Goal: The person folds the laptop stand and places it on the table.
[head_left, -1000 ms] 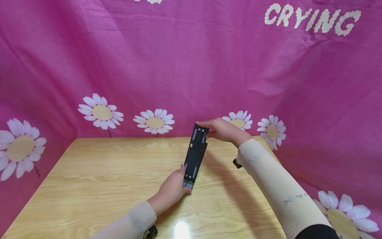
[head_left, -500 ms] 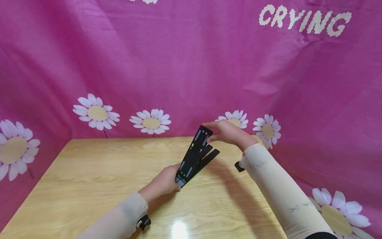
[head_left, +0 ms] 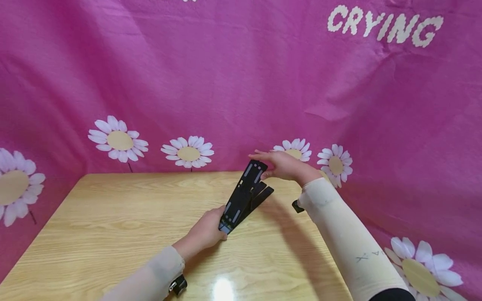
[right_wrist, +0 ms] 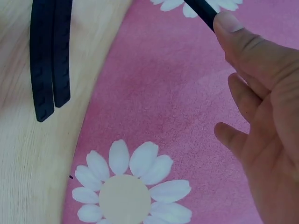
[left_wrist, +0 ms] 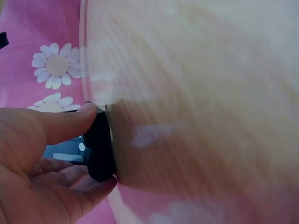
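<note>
A black folding laptop stand (head_left: 244, 188) with grey rubber strips is held tilted over the table, its far end raised. Its two long legs (right_wrist: 51, 60) fan out below the top plate, seen in the head and right wrist views. My left hand (head_left: 206, 230) grips the hinge end, with the thumb on one side and fingers on the other. At the raised end, my right hand (head_left: 282, 165) pinches the top plate. In the right wrist view the thumb presses on the plate's edge, and the other fingers are partly hidden.
A light wood-grain table (head_left: 132, 209) lies under both hands. Pink cloth (head_left: 241, 83) with printed daisies hangs behind it and at both sides, close to its back and right edges. Small black devices are strapped at both wrists.
The stand's legs have swung away from the top plate, leaving a gap between them. The hinge end and left hand have shifted slightly left; the right hand stays at the upper end.
</note>
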`<action>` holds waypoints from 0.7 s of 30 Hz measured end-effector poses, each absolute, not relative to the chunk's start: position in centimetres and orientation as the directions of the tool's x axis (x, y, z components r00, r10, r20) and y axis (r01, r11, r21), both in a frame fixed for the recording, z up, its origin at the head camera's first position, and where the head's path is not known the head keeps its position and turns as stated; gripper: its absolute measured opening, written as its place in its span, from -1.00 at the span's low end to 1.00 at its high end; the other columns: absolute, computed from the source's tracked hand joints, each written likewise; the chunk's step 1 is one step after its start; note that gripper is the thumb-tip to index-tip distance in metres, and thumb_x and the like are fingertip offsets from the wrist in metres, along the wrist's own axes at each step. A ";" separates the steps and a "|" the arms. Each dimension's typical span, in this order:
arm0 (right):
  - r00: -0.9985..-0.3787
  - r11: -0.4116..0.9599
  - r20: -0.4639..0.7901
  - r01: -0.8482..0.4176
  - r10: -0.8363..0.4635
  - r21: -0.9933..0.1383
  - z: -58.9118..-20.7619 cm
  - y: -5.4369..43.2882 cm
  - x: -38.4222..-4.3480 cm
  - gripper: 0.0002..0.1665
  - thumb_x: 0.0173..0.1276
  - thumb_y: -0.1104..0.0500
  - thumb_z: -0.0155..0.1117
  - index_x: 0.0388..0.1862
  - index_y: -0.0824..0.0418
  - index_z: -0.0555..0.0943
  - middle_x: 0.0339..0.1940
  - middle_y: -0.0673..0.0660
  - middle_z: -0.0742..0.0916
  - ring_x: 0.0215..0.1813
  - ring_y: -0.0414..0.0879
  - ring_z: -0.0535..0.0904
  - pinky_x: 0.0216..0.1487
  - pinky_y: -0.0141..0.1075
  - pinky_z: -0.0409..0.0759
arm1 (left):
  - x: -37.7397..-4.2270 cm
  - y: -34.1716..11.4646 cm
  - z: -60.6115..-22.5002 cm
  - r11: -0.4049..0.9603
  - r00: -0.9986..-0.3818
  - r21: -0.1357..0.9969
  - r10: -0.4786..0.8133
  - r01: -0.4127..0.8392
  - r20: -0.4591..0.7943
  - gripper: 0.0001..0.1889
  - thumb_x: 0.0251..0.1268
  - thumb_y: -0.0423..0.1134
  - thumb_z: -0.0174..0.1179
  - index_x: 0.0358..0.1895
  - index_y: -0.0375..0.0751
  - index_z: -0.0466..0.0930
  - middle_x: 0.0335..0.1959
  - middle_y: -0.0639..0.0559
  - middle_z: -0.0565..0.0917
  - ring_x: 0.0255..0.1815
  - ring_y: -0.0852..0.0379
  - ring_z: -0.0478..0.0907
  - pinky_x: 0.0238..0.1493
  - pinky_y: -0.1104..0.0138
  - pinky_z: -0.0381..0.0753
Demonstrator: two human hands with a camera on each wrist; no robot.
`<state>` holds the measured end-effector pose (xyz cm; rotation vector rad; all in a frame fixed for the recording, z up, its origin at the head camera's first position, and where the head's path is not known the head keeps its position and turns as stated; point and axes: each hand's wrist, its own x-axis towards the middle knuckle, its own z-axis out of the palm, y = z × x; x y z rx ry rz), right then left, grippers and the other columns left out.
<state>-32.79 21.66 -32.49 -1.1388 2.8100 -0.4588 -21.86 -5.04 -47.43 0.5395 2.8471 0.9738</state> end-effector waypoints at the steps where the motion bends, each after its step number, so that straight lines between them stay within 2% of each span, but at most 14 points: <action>1: -0.725 0.685 0.052 -0.669 -0.687 -0.288 -32.5 21.6 -32.7 -0.06 0.22 0.14 0.57 0.56 0.07 0.39 0.61 0.24 0.33 -0.28 -0.04 0.71 0.58 0.09 0.23 | -22.0 -5.3 -47.3 0.733 -0.930 0.605 0.367 0.311 0.034 -0.08 -0.06 -0.39 0.60 0.46 -0.37 0.36 0.17 -0.25 0.64 0.10 -0.06 0.56 0.20 0.06 0.56; 2: -0.729 0.690 0.059 -0.668 -0.682 -0.278 -32.5 21.6 -32.6 -0.07 0.21 0.12 0.58 0.56 0.06 0.40 0.61 0.23 0.34 -0.42 -0.11 0.63 0.52 0.04 0.33 | -22.2 -5.5 -47.3 0.727 -0.923 0.603 0.383 0.328 0.040 -0.09 -0.07 -0.41 0.60 0.45 -0.38 0.37 0.16 -0.24 0.64 0.09 -0.06 0.56 0.20 0.06 0.56; 4: -0.741 0.702 0.068 -0.658 -0.668 -0.273 -32.6 21.6 -32.3 -0.07 0.20 0.10 0.59 0.54 0.05 0.42 0.60 0.22 0.36 -0.45 -0.19 0.57 0.30 -0.07 0.52 | -22.6 -6.0 -47.1 0.713 -0.909 0.605 0.414 0.354 0.045 -0.11 -0.08 -0.45 0.58 0.43 -0.36 0.39 0.14 -0.22 0.65 0.07 -0.05 0.56 0.18 0.07 0.56; 7: -0.769 0.725 0.067 -0.625 -0.636 -0.291 -32.5 21.5 -31.8 -0.08 0.18 0.07 0.61 0.52 0.04 0.45 0.59 0.19 0.38 -0.48 -0.12 0.53 -0.12 -0.14 0.54 | -23.4 -6.9 -47.0 0.686 -0.887 0.615 0.459 0.389 0.049 -0.14 -0.08 -0.51 0.55 0.43 -0.31 0.41 0.13 -0.16 0.66 0.07 -0.03 0.56 0.20 0.09 0.54; 9: -0.774 0.724 0.071 -0.616 -0.629 -0.310 -32.4 21.3 -31.7 -0.08 0.16 0.06 0.62 0.51 0.05 0.47 0.57 0.20 0.41 -0.27 0.00 0.69 -0.03 -0.14 0.59 | -23.9 -7.5 -46.9 0.670 -0.875 0.623 0.482 0.404 0.049 -0.13 -0.07 -0.54 0.52 0.44 -0.27 0.41 0.15 -0.12 0.67 0.09 -0.01 0.55 0.23 0.10 0.52; 11: -0.776 0.717 0.060 -0.607 -0.628 -0.342 -32.2 21.2 -31.7 -0.09 0.16 0.08 0.63 0.50 0.06 0.48 0.54 0.18 0.47 0.04 0.09 0.71 0.16 -0.08 0.60 | -24.3 -8.0 -47.0 0.657 -0.865 0.633 0.500 0.410 0.042 -0.13 -0.04 -0.54 0.51 0.46 -0.25 0.39 0.18 -0.11 0.67 0.11 0.01 0.55 0.26 0.11 0.50; 13: -0.772 0.701 0.039 -0.596 -0.634 -0.392 -32.0 21.3 -31.9 -0.09 0.17 0.11 0.62 0.51 0.08 0.46 0.51 0.16 0.51 0.39 0.10 0.54 0.39 -0.03 0.49 | -24.5 -8.3 -47.1 0.646 -0.858 0.643 0.513 0.412 0.034 -0.12 -0.01 -0.53 0.49 0.49 -0.25 0.36 0.20 -0.12 0.67 0.12 0.02 0.55 0.28 0.11 0.48; 14: -0.767 0.689 0.025 -0.591 -0.642 -0.420 -32.0 21.4 -32.1 -0.07 0.18 0.12 0.61 0.52 0.09 0.44 0.51 0.14 0.51 0.50 0.09 0.43 0.48 -0.01 0.40 | -24.6 -8.4 -47.1 0.641 -0.854 0.647 0.519 0.414 0.033 -0.12 -0.01 -0.52 0.49 0.49 -0.25 0.35 0.20 -0.13 0.67 0.12 0.03 0.55 0.27 0.12 0.48; 17: -0.754 0.660 -0.023 -0.560 -0.657 -0.501 -32.1 21.8 -32.7 -0.05 0.21 0.15 0.59 0.56 0.12 0.38 0.52 0.11 0.51 0.56 0.07 0.34 0.55 0.03 0.30 | -24.5 -8.4 -47.2 0.631 -0.849 0.659 0.527 0.409 0.023 -0.12 0.02 -0.51 0.49 0.50 -0.26 0.34 0.20 -0.17 0.66 0.10 0.01 0.56 0.25 0.11 0.49; 21: -0.765 0.652 -0.053 -0.508 -0.642 -0.563 -32.4 22.1 -33.0 -0.07 0.19 0.11 0.60 0.53 0.12 0.43 0.49 0.10 0.53 0.54 0.07 0.37 0.54 0.05 0.32 | -24.5 -8.6 -47.0 0.625 -0.839 0.664 0.543 0.409 0.006 -0.13 0.02 -0.52 0.50 0.49 -0.28 0.35 0.22 -0.21 0.65 0.13 -0.02 0.57 0.27 0.08 0.51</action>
